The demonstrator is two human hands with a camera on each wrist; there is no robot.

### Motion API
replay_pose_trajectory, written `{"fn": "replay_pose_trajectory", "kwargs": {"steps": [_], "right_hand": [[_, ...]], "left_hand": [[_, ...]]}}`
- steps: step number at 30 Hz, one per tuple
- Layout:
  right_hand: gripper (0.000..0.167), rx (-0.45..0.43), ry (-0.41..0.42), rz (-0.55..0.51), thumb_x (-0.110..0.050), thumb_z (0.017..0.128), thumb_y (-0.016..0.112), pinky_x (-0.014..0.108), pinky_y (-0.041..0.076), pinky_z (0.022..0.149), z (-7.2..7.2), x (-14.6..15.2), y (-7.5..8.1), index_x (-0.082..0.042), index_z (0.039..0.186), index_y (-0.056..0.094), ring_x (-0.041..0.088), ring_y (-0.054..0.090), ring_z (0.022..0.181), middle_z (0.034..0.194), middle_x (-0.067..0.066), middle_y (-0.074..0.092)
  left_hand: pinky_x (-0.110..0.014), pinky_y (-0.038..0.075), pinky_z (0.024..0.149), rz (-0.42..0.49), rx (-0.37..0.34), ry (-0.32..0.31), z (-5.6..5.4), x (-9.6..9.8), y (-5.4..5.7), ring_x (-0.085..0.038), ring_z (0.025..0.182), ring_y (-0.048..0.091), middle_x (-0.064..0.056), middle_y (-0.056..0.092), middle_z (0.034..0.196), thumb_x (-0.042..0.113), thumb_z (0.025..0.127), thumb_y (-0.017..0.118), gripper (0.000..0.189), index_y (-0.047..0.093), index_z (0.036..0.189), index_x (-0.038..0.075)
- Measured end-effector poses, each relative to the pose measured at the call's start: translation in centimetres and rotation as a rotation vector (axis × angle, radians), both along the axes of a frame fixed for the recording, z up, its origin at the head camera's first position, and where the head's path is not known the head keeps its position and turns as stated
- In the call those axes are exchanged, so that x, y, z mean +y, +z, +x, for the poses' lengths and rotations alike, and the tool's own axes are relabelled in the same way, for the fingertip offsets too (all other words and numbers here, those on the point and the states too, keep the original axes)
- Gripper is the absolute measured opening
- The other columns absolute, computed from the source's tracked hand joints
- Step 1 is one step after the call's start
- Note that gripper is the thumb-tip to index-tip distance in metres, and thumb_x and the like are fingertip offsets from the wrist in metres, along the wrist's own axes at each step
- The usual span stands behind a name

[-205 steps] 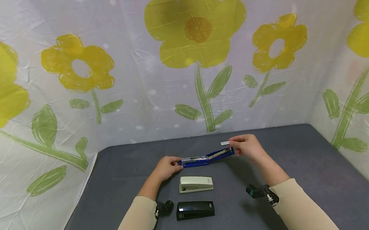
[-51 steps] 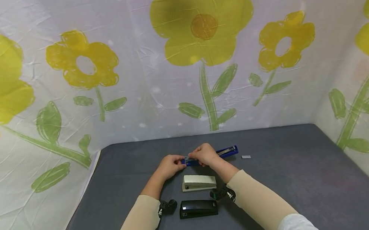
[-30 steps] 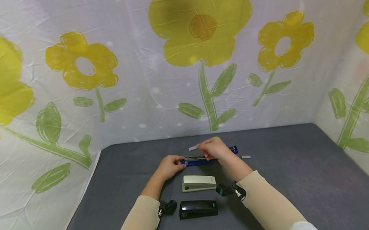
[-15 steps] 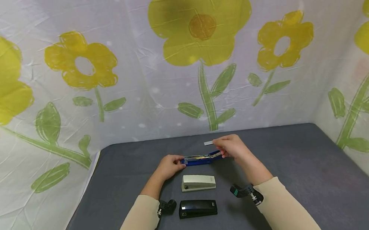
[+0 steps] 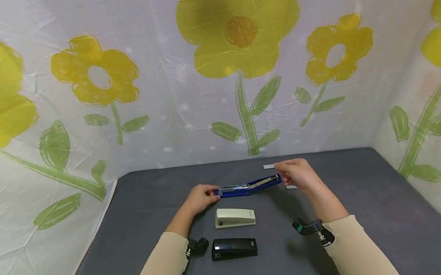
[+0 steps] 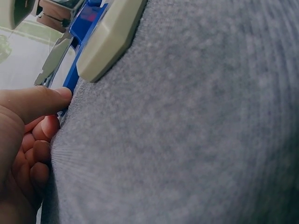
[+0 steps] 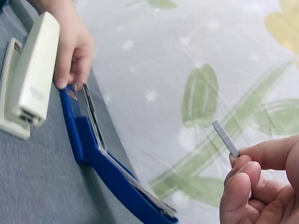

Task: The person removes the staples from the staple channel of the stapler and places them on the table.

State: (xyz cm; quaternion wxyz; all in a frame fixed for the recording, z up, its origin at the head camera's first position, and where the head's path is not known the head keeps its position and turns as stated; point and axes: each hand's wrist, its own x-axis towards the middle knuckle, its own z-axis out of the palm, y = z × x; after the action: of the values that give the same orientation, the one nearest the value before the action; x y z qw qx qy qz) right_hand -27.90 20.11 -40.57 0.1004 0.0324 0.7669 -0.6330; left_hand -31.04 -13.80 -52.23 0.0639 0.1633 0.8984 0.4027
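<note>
A blue stapler [image 5: 232,194] lies swung open on the table, its cover [image 5: 264,182] tipped back to the right and its metal magazine [image 7: 96,116] exposed. My left hand [image 5: 200,199] pinches the stapler's left end between thumb and fingers; the thumb [image 6: 58,95] shows on the blue base in the left wrist view. Beyond the cover's right end, my right hand [image 5: 299,174] holds a short grey strip of staples [image 7: 225,138] by one end between thumb and forefinger, raised above the table. A second strip of staples [image 5: 291,187] lies on the table, partly hidden by the right hand.
A cream stapler [image 5: 234,217] stands shut in front of the blue one, and a black stapler [image 5: 234,248] nearer still, between the forearms. The dark grey table [image 5: 375,228] ends at a flower-print curtain [image 5: 167,93] behind.
My right hand came away from the blue stapler's magazine with a strip of staples and moved right, past the cover. The left hand kept its grip. The other strip became partly covered.
</note>
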Motion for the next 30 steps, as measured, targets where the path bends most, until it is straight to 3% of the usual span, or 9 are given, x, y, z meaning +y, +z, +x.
{"fn": "replay_pose_trajectory", "kwargs": {"steps": [10, 24, 30], "right_hand": [[0.041, 0.006, -0.022, 0.066, -0.021, 0.106, 0.06, 0.027, 0.051, 0.063, 0.3, 3.5, -0.6, 0.013, 0.129, 0.058, 0.01, 0.05, 0.064, 0.085, 0.001, 0.057], [0.049, -0.021, -0.081, 0.165, -0.024, 0.108, 0.055, 0.031, 0.052, 0.071, 1.3, 8.4, -2.6, 0.013, 0.139, 0.051, 0.013, 0.053, 0.075, 0.099, 0.006, 0.057], [0.044, -0.044, -0.125, 0.179, -0.019, 0.108, 0.054, 0.032, 0.051, 0.067, 0.8, 9.7, -3.8, 0.015, 0.136, 0.053, 0.014, 0.052, 0.069, 0.089, 0.005, 0.058]], "left_hand": [[-0.03, 0.038, 0.064, -0.013, -0.022, 0.025, -0.2, 0.0, -0.1, -0.011, 0.057, 0.044, 0.003, 0.054, 0.066, 0.014, 0.097, 0.073, 0.038, 0.068, 0.133, 0.001], [-0.031, 0.039, 0.064, -0.001, -0.006, 0.011, 0.0, 0.0, 0.1, -0.011, 0.056, 0.044, 0.003, 0.054, 0.064, 0.014, 0.096, 0.074, 0.038, 0.068, 0.132, 0.0], [-0.031, 0.039, 0.064, -0.004, 0.007, 0.006, 0.0, 0.2, 0.0, -0.011, 0.056, 0.044, 0.003, 0.054, 0.064, 0.014, 0.097, 0.074, 0.038, 0.069, 0.131, 0.0]]}}
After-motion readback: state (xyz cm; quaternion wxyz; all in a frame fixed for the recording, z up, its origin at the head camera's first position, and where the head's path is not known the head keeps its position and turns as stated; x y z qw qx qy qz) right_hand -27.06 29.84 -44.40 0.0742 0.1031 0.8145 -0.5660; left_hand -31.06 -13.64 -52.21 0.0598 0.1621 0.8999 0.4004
